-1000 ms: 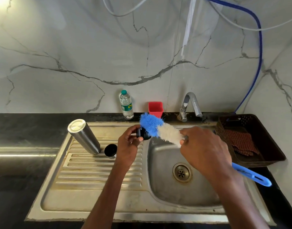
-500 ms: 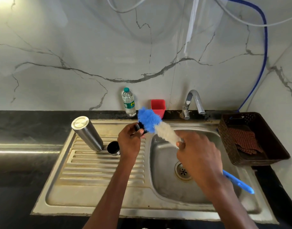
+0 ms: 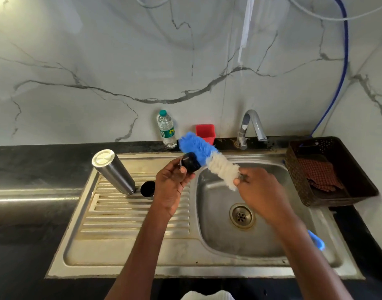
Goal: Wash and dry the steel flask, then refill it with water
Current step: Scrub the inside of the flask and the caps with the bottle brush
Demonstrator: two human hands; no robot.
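The steel flask (image 3: pixel 113 171) stands upside down on the ribbed drainboard (image 3: pixel 129 215) at the left. A small black cup-like part (image 3: pixel 147 189) sits right beside it. My left hand (image 3: pixel 171 185) grips a black flask cap (image 3: pixel 191 162) above the edge between drainboard and basin. My right hand (image 3: pixel 261 191) holds a bottle brush (image 3: pixel 209 158) with blue and white bristles; the bristles press against the cap. The brush's blue handle end (image 3: pixel 316 240) sticks out behind my right forearm.
The sink basin (image 3: pixel 270 241) with its drain (image 3: pixel 242 215) lies under my right hand. A tap (image 3: pixel 251 126), a red cup (image 3: pixel 205 133) and a plastic water bottle (image 3: pixel 166 129) stand along the back. A brown basket (image 3: pixel 358 187) holding a checked cloth (image 3: pixel 319 176) is at right.
The view has shifted a little. The brush has slid over the cap, whose black side now shows below the blue bristles. The flask has stayed in place.
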